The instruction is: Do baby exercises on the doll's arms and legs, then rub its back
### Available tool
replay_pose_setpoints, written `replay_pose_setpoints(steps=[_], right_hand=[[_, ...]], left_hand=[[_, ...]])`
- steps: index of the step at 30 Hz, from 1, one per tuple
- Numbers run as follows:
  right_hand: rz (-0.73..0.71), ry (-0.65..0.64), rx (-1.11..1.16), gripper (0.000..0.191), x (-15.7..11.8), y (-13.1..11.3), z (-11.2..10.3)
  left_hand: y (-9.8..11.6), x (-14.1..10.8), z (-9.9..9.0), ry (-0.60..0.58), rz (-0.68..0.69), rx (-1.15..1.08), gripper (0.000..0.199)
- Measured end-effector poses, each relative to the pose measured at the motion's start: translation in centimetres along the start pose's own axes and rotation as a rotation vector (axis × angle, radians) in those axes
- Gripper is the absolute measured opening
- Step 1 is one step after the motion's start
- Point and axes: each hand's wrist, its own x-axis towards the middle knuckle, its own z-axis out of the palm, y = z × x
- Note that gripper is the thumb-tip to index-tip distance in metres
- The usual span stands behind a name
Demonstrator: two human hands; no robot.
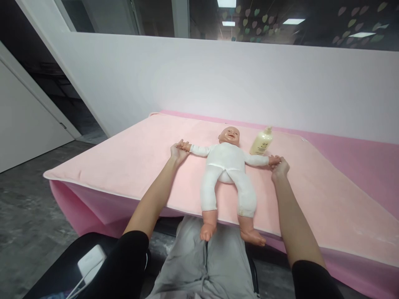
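Observation:
A baby doll in a white bodysuit lies on its back on a pink padded mat, arms spread wide, bare feet hanging over the near edge. My left hand grips the doll's hand on the left side. My right hand grips the doll's other hand on the right. Both of my forearms stretch out over the mat on either side of the doll's legs.
A cream lotion bottle lies tilted on the mat just right of the doll's head. A white wall rises behind the mat. A dark seat with a white device sits at lower left. Grey floor extends left.

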Motion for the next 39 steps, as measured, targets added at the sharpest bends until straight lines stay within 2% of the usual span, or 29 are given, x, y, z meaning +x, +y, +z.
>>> replay_pose_setpoints(steps=[4,9,14,17,24,27,32,39], right_hand=[[-0.032,0.039,-0.043,0.01,0.4,0.3,0.0],[-0.039,0.012,-0.026,0.014,-0.1,0.2,0.1],[-0.042,0.03,-0.009,0.008,-0.3,0.0,0.2],[-0.062,0.031,-0.004,0.004,0.3,0.3,0.1],[-0.146,-0.004,-0.06,0.025,1.3,1.2,-0.5],[-0.114,-0.012,-0.047,0.032,1.3,0.9,-0.5],[-0.02,-0.069,-0.032,0.053,1.2,0.3,-0.6],[0.039,-0.094,0.03,0.053,1.0,-0.1,-0.6]], left_hand=[[-0.4,0.2,0.2,0.073,0.022,0.121,0.012],[-0.7,0.3,0.1,0.006,0.058,0.263,0.014],[-0.8,0.8,-0.2,0.07,0.087,0.232,0.013],[-0.8,1.0,-0.4,0.061,0.098,0.233,0.015],[-0.7,0.9,-0.4,0.047,0.117,0.23,0.008],[-0.5,0.7,-0.2,0.067,0.102,0.216,0.006],[-0.1,0.4,0.0,0.067,0.027,0.145,0.018],[0.0,0.2,0.0,0.057,0.024,0.115,0.02]])
